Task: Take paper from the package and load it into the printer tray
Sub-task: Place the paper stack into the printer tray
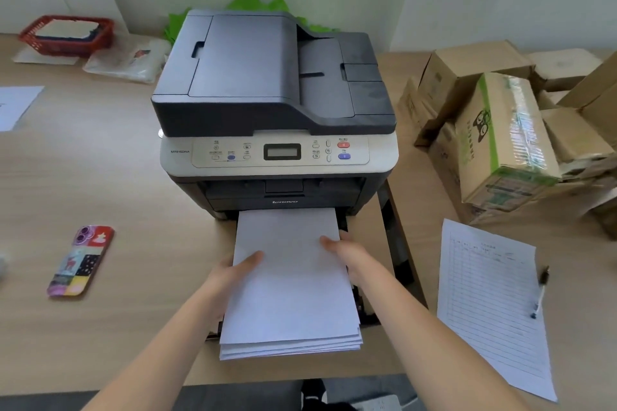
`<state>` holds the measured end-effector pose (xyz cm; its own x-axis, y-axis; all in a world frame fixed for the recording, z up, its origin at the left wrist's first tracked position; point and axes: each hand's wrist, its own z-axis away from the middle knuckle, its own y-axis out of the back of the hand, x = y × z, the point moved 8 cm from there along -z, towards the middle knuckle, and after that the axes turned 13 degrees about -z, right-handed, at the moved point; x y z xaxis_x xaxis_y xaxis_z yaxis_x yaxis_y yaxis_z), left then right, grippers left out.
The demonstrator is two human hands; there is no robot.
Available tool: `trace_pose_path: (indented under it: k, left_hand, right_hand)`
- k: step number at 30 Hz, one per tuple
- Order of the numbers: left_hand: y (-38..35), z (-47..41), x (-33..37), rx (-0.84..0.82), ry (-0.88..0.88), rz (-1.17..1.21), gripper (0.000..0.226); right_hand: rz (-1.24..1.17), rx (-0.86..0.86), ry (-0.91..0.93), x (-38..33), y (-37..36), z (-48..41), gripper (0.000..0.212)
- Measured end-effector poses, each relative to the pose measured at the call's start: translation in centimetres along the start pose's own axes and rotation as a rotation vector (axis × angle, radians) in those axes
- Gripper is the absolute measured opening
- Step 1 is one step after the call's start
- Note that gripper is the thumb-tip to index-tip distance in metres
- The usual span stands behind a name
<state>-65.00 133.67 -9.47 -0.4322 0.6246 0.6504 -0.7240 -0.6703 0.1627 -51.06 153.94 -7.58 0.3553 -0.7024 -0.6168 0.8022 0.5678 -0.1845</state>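
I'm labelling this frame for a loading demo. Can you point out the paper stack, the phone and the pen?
paper stack [293, 280]: head view, middle of the top sheet.
phone [80, 260]: head view, centre of its patterned case.
pen [540, 294]: head view, on its barrel.

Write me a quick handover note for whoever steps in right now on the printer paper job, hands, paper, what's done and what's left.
Left hand: grips the left edge of the paper stack, thumb on top.
Right hand: grips the right edge, thumb on top.
Paper stack: far end at the printer front opening; near end overhangs the open tray, sheets slightly fanned.
Done: paper is out of the package and over the tray.
Left: square the stack, seat it in the tray, then probably push the tray shut.
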Motion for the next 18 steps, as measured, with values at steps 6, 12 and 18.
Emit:
trace_pose_path:
  k: [6,12,18]
  left_hand:
    - [-1.2,-2.0,3.6,0.052,-0.109,-0.062,0.057]
    - [-0.3,-3.3,3.8,0.113,-0.12,-0.109,0.044]
    - [-0.3,-2.7,3.0,0.102,-0.104,-0.16,0.027]
  right_hand:
    - [0.072,0.087,0.001,0.2,1.8,-5.1,0.074]
    - [-0.002,0.053,-0.004,-0.9,1.2,-2.2,0.05]
    - [0.279,0.083,0.067,0.3,1.4,-1.9,0.044]
